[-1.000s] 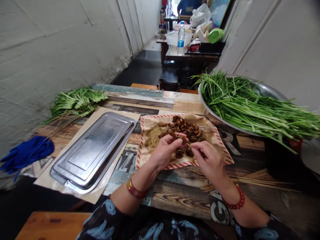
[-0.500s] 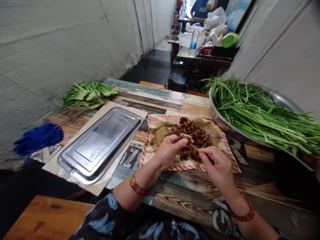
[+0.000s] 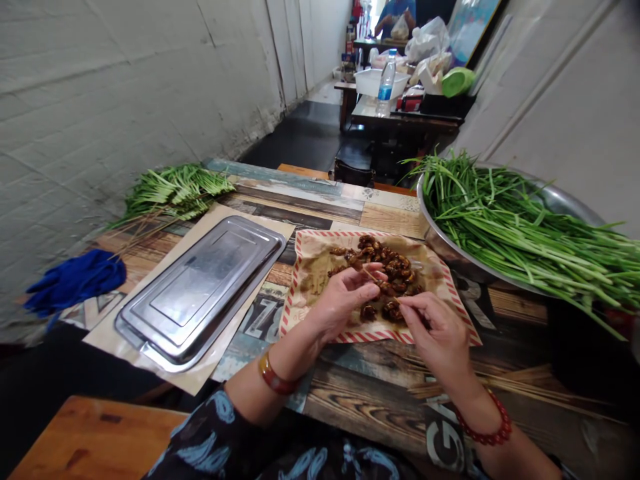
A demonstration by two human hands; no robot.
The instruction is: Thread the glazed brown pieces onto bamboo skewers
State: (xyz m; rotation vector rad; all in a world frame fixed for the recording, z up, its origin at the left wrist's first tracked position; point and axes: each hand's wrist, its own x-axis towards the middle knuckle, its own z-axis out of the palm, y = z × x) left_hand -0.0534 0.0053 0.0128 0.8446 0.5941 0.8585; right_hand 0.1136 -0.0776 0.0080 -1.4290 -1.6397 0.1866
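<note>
My left hand (image 3: pixel 345 300) is over the patterned paper sheet (image 3: pixel 300 293), with its thumb and fingers slightly apart beside a thin wooden skewer (image 3: pixel 371 274). The skewer slants down towards my right hand (image 3: pixel 437 327), whose thumb and forefinger are pinched on its near end. Glossy dark brown pieces (image 3: pixel 397 263) lie in a heap on the paper, just beyond my fingers. Whether a piece is on the skewer is hard to make out.
A metal tray (image 3: pixel 200 287) lies at the left, near skewered greens (image 3: pixel 175 190) and blue gloves (image 3: pixel 75 280). At the right are a bowl of long green stalks (image 3: pixel 525 227) and loose skewers (image 3: pixel 530 387). A person (image 3: pixel 395 20) is in the background.
My left thumb and fingers have parted from the piece they were closed on, showing more of the skewer. My right hand has barely moved.
</note>
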